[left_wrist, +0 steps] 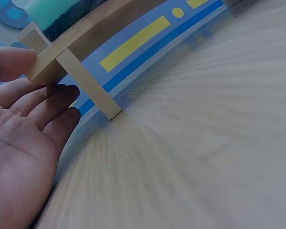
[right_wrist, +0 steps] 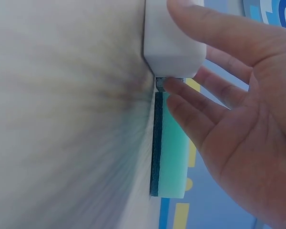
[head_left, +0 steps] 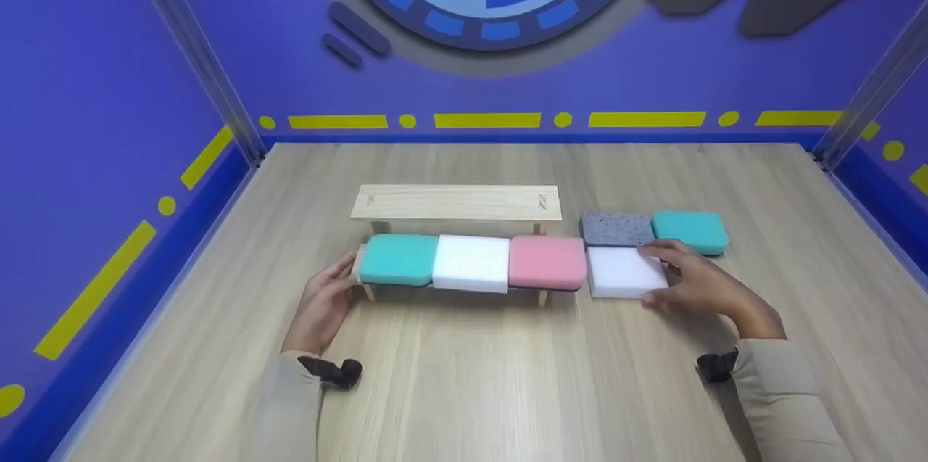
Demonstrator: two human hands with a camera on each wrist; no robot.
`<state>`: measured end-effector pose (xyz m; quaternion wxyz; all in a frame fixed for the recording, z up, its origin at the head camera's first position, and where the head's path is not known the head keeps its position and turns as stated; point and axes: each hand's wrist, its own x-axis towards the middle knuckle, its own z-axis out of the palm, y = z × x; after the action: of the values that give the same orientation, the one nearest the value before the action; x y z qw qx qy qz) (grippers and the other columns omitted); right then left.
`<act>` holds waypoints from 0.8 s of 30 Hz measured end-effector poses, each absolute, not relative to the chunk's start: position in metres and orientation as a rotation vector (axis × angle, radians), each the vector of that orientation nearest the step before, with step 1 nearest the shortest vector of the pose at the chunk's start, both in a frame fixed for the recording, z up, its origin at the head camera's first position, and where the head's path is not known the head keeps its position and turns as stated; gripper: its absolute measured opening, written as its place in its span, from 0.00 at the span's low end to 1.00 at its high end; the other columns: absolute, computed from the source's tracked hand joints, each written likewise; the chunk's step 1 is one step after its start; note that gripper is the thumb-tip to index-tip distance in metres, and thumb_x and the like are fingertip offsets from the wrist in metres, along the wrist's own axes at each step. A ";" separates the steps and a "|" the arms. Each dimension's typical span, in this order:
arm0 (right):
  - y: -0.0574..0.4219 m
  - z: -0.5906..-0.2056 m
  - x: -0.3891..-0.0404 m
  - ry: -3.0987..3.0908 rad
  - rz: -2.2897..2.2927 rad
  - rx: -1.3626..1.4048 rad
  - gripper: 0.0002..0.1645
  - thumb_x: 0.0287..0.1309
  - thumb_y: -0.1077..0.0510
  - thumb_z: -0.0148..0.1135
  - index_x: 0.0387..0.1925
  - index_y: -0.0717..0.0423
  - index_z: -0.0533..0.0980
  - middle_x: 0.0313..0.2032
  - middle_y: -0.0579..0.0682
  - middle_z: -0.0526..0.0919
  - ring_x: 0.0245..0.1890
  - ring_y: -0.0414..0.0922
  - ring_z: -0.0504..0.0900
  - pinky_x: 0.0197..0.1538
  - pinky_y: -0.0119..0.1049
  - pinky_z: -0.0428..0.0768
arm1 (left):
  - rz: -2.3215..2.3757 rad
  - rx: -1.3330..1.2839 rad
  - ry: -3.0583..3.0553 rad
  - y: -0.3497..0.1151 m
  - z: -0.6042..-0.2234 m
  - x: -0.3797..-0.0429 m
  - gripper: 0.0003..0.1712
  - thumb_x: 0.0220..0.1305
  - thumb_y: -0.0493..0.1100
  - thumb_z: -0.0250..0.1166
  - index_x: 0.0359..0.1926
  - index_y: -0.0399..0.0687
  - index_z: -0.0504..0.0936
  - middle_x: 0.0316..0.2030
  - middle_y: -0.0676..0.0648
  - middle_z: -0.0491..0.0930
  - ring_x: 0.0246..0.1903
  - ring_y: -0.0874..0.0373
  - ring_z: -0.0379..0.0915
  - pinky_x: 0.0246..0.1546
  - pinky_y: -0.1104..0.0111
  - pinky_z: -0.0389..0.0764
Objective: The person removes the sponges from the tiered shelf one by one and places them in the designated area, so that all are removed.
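My left hand [head_left: 322, 302] grips the left end of a small wooden rack [left_wrist: 45, 67], thumb above and fingers beneath. Along this rack lie a teal sponge [head_left: 399, 259], a white sponge [head_left: 471, 264] and a pink sponge [head_left: 547, 262], side by side. On the table to their right, my right hand [head_left: 703, 284] holds another white sponge [head_left: 625, 272] by its right part, thumb at the near edge and fingers at the far edge. In the right wrist view the thumb lies against this white block [right_wrist: 174, 40]. Behind it are a grey speckled sponge [head_left: 616, 229] and a second teal sponge [head_left: 690, 231].
A second wooden rack [head_left: 455, 202] stands behind the loaded one, its top bare. The wooden tabletop [head_left: 464, 389] runs back to a blue printed wall [head_left: 464, 96], with blue side walls at left and right.
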<state>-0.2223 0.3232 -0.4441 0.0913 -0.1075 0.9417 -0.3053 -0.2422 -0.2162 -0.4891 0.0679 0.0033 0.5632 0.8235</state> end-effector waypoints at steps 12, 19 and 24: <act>0.327 -0.443 -0.221 2.800 -0.928 -0.364 0.45 0.49 0.54 0.72 0.67 0.62 0.64 0.68 0.70 0.57 0.67 0.71 0.57 0.63 0.69 0.60 | 2.455 -0.017 1.756 -0.217 -0.489 -0.243 0.33 0.65 0.27 0.49 0.71 0.31 0.55 0.72 0.37 0.55 0.66 0.58 0.63 0.61 0.70 0.70; 0.327 -0.438 -0.220 2.786 -0.920 -0.335 0.45 0.52 0.53 0.70 0.68 0.62 0.62 0.68 0.71 0.57 0.66 0.72 0.58 0.62 0.69 0.61 | 2.474 -0.017 1.731 -0.216 -0.490 -0.243 0.33 0.66 0.27 0.48 0.71 0.31 0.54 0.73 0.37 0.54 0.71 0.51 0.53 0.70 0.61 0.60; 0.327 -0.435 -0.219 2.785 -0.924 -0.327 0.46 0.53 0.49 0.69 0.69 0.62 0.61 0.68 0.71 0.56 0.67 0.71 0.57 0.62 0.69 0.61 | 2.476 -0.023 1.718 -0.216 -0.489 -0.243 0.33 0.65 0.26 0.48 0.71 0.31 0.53 0.73 0.37 0.54 0.70 0.52 0.55 0.71 0.59 0.57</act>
<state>-0.2190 0.3270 -0.4348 0.0943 -0.1102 0.9391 -0.3115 -0.2429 -0.2162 -0.4890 0.0640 -0.0077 0.5688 0.8200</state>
